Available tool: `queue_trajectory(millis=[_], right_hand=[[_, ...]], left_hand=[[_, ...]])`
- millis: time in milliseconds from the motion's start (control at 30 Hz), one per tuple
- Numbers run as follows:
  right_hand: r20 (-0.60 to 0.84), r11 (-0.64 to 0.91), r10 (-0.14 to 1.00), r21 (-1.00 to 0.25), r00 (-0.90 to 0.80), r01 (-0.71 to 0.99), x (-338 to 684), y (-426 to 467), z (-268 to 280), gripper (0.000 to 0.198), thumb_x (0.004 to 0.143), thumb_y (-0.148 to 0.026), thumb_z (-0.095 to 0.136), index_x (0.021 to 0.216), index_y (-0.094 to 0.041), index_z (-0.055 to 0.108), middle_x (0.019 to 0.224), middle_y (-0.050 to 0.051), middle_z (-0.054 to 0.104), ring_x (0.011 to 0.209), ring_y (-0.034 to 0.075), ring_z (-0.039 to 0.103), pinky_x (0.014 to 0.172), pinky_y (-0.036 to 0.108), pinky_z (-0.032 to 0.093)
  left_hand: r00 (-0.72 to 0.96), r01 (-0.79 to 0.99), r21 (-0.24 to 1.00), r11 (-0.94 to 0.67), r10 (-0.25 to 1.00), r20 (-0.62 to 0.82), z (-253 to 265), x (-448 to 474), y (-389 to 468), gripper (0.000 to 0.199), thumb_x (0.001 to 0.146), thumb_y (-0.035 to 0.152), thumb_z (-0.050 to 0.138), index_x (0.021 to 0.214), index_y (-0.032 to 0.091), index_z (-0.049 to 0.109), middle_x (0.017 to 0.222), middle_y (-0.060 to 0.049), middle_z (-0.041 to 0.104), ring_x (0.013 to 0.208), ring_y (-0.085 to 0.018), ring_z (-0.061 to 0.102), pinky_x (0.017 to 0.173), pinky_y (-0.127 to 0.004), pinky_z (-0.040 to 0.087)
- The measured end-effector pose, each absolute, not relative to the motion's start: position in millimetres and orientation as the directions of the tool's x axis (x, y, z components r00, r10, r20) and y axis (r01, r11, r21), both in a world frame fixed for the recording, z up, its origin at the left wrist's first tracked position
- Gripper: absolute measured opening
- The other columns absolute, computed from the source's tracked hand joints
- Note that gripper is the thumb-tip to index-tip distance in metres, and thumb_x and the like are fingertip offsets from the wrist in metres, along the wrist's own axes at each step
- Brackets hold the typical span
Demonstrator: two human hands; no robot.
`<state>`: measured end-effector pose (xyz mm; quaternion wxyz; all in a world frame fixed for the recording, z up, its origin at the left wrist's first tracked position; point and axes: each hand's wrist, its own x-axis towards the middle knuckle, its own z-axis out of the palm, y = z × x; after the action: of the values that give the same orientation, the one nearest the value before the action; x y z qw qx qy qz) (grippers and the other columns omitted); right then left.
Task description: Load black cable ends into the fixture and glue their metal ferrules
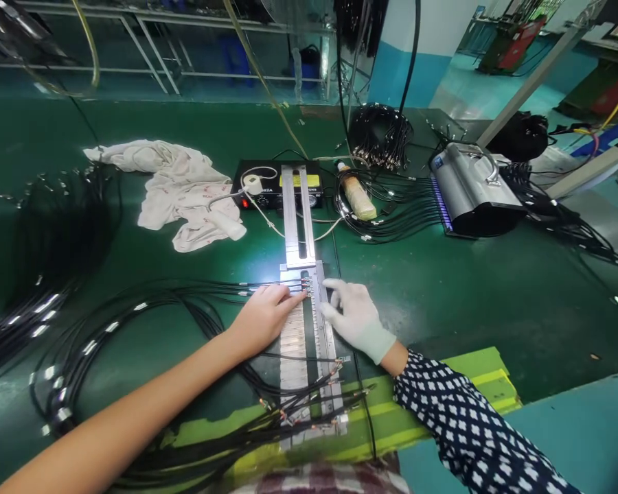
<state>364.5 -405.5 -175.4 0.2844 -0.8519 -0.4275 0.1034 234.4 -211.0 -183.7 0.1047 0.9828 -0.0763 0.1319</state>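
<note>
A long metal fixture [316, 329] with a slotted rail lies on the green bench in front of me. Several thin black cables [226, 285] run in from the left, their ends seated side by side near the fixture's lit upper part. My bare left hand [270, 312] rests on the fixture's left side, with its fingers closed on one black cable and the fingertips at the cable's end. On the other side, my right hand [355, 315] wears a white glove. Its thumb and fingers are apart, close to the rail's right edge, and nothing shows between them.
Loose black cable ends [329, 377] cross the fixture's near part. Behind it stand a black control box [247, 199] and a bottle [358, 192]. A white cloth [180, 185] lies at left. A silver machine [468, 185] at right has cables running through it.
</note>
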Motion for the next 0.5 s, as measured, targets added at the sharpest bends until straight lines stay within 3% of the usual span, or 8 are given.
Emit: queue_trajectory(millis=[100,267,400,500], right_hand=[[0.044,-0.523,0.796,-0.454,0.604,0.721,354,-400,-174,0.04,0.089,-0.04,0.061,0.125,-0.024,0.056,0.083,0.003,0.063,0.087,0.025,0.054,0.093,0.041,0.034],[0.086,-0.488,0.817,-0.423,0.57,0.764,351,-397,-172,0.033,0.096,-0.032,0.051,0.128,-0.025,0.055,0.087,0.004,0.064,0.086,0.024,0.052,0.094,0.04,0.032],[0.096,-0.478,0.824,-0.41,0.558,0.776,353,-396,-171,0.033,0.097,-0.03,0.048,0.129,-0.025,0.054,0.088,0.005,0.064,0.084,0.024,0.052,0.094,0.041,0.032],[0.052,-0.482,0.828,-0.441,0.558,0.757,357,-398,-169,0.035,0.096,-0.035,0.049,0.129,-0.024,0.054,0.085,0.004,0.063,0.087,0.024,0.054,0.095,0.043,0.033]], left_hand=[[0.966,-0.17,0.259,-0.951,-0.108,0.236,-176,209,-204,0.03,0.098,0.019,0.037,0.119,0.018,0.06,0.098,-0.008,0.062,0.089,-0.019,0.056,0.077,-0.033,0.046],[0.992,-0.126,0.385,-0.914,-0.109,0.067,-163,154,-176,0.021,0.097,0.028,0.046,0.112,0.022,0.059,0.105,-0.005,0.064,0.098,-0.018,0.057,0.087,-0.031,0.047],[0.992,-0.122,0.262,-0.957,-0.118,0.031,-163,136,-153,0.024,0.094,0.038,0.054,0.111,0.022,0.06,0.108,-0.006,0.063,0.106,-0.022,0.056,0.101,-0.04,0.04],[0.99,-0.138,0.186,-0.973,-0.135,0.029,-162,135,-148,0.024,0.093,0.042,0.053,0.101,0.021,0.061,0.099,-0.006,0.061,0.099,-0.022,0.056,0.095,-0.039,0.042]])
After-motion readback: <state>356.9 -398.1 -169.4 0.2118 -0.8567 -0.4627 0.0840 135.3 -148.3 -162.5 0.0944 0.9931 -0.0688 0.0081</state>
